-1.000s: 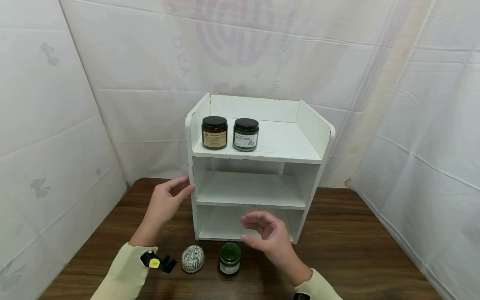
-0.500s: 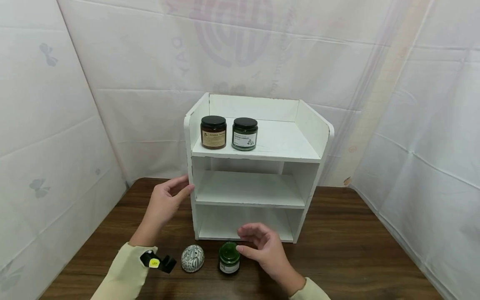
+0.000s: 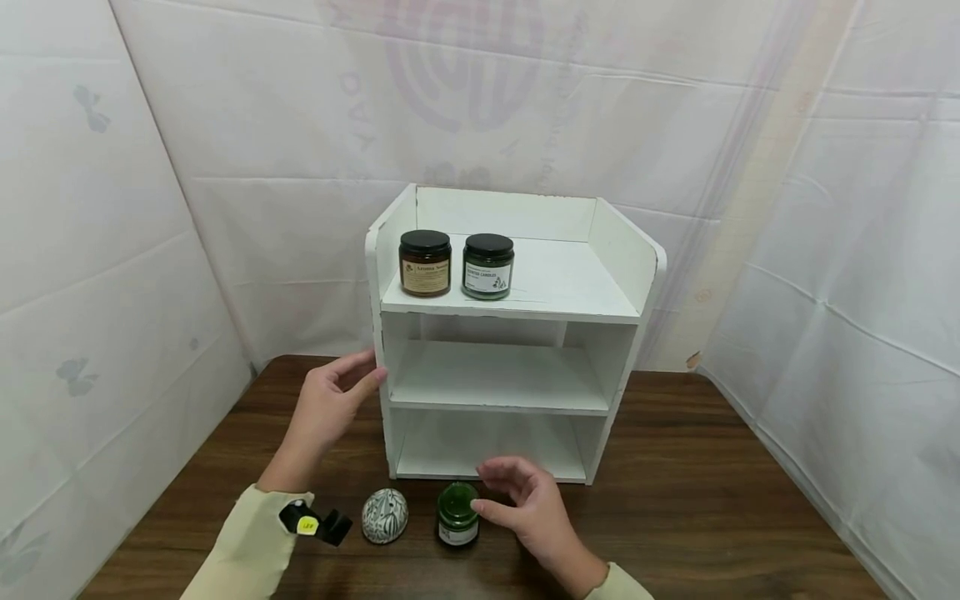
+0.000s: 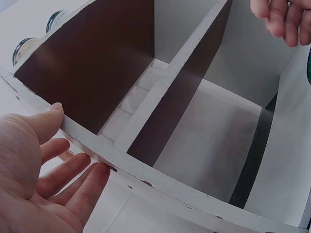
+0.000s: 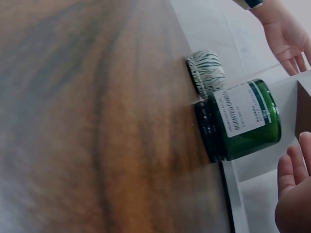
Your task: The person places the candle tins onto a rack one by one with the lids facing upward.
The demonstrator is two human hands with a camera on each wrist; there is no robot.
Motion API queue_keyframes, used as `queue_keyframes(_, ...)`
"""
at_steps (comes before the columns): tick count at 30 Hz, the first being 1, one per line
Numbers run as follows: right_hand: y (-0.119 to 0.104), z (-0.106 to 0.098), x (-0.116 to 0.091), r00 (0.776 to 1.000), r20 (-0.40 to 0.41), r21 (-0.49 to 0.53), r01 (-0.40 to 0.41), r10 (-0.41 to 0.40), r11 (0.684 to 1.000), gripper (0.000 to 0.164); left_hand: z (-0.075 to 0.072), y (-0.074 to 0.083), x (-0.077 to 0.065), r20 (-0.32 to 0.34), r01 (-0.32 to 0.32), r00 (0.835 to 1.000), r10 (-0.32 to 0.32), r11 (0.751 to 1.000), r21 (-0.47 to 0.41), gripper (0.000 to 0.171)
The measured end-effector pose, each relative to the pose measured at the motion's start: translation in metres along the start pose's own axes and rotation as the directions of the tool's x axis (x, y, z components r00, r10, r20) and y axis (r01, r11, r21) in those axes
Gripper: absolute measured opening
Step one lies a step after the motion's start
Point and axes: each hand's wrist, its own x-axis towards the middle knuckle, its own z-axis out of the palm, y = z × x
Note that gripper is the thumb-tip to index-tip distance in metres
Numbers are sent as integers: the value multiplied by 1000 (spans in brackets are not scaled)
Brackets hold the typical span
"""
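A white wooden shelf unit [image 3: 498, 400] stands on the table. My left hand [image 3: 326, 404] holds the front edge of its left side panel. In the left wrist view the thumb [image 4: 51, 119] lies on that edge and the fingers rest along the outer side. A green glass scented-candle jar [image 5: 250, 119] stands upside down before the shelf, its black lid on the table. My right hand [image 3: 525, 508] is just right of this jar, fingers loosely curved; its thumb overlaps the jar in the head view. Beside the jar lies a rounded black-and-white patterned object [image 3: 385, 517].
On the shelf's top board stand a brown jar with a black lid [image 3: 425, 263] and a green candle jar with a black lid [image 3: 487, 267]. The dark wooden table [image 3: 697, 500] extends to both sides. White sheets [image 3: 300, 125] hang around it.
My right hand has come down and left, to the side of the green jar. The left hand has stayed on the shelf's side panel.
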Motion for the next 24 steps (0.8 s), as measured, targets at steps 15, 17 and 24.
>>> queue_keyframes(15, 12, 3, 0, 986, 133, 47, -111, 104, 993, 62, -1, 0, 0, -3, 0, 1000, 0, 1000, 0, 57)
queue_keyframes(17, 15, 4, 1, 982, 149, 38, -119, 112, 992, 63, -1, -1, 0, -3, -3, 1000, 3, 1000, -1, 57)
queue_keyframes(24, 17, 10, 3, 976, 153, -23, -152, 154, 988, 71, -1, -2, 1, 1, -3, 1000, 3, 1000, -4, 57)
